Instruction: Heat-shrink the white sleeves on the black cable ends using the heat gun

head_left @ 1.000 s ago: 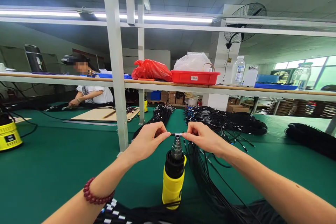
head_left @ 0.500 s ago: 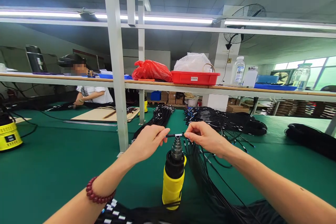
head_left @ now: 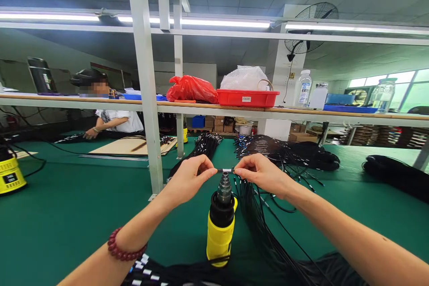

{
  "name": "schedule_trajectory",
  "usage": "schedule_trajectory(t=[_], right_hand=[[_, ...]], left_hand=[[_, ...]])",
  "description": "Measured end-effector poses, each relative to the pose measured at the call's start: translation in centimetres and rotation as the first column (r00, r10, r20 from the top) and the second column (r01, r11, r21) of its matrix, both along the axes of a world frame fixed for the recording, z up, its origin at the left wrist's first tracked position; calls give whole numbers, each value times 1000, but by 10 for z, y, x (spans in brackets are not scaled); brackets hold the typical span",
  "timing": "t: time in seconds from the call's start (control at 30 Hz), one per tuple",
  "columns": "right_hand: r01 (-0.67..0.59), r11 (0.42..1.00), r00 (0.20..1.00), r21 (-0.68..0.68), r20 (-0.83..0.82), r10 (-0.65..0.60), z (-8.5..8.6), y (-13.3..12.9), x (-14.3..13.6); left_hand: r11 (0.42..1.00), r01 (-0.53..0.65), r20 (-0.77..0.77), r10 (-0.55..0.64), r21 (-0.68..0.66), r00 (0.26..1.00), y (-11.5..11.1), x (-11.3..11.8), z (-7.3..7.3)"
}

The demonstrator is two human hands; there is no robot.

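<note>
Between my two hands a thin black cable with a white label (head_left: 227,170) is stretched level, just above the metal nozzle of a yellow and black heat gun (head_left: 220,232) that stands upright. My left hand (head_left: 191,178) pinches the cable's left part with thumb and forefinger. At its right part, my right hand (head_left: 263,173) closes thumb and fingers on it. From near my right hand a bundle of black cables (head_left: 256,219) runs down toward the front edge. More black cables with white labels (head_left: 144,270) lie below my left wrist.
A white shelf post (head_left: 147,98) rises left of my left hand. Cable bundles (head_left: 284,149) lie behind my right hand. The shelf above holds a red tray (head_left: 248,98) and bottles. Another yellow heat gun (head_left: 11,174) stands far left. A person (head_left: 117,120) sits across the table.
Both hands still hold the cable above the nozzle. My left fingers have curled a little differently around it. The whole view has shifted slightly, and the other person's hands have moved a little.
</note>
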State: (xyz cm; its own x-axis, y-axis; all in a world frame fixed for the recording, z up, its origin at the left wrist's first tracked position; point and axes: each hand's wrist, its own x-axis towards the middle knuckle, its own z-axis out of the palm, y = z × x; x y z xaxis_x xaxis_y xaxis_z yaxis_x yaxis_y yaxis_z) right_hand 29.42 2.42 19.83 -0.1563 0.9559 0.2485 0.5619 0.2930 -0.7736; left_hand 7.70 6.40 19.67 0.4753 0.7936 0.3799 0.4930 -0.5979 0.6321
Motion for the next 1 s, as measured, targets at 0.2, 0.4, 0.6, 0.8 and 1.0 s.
schedule_trajectory(t=[0.2,0.4,0.6,0.8,1.0], right_hand=[[-19,999,1000,49,-14,20,-1,-1,0],[-4,998,1000,64,3,4,0,0,-3],[14,997,1000,74,3,-14,-1,1,-2],[20,997,1000,80,1,-20,-1,1,-2],[18,997,1000,74,-15,-17,0,0,-3]], left_hand=[[999,5,-52,-3,43,999,-3,0,4],[999,21,-115,-18,26,993,-1,0,4],[999,31,-51,-30,25,998,1,0,2],[998,34,-10,-34,48,999,-1,0,2],[996,42,2,-42,83,999,-3,0,4]])
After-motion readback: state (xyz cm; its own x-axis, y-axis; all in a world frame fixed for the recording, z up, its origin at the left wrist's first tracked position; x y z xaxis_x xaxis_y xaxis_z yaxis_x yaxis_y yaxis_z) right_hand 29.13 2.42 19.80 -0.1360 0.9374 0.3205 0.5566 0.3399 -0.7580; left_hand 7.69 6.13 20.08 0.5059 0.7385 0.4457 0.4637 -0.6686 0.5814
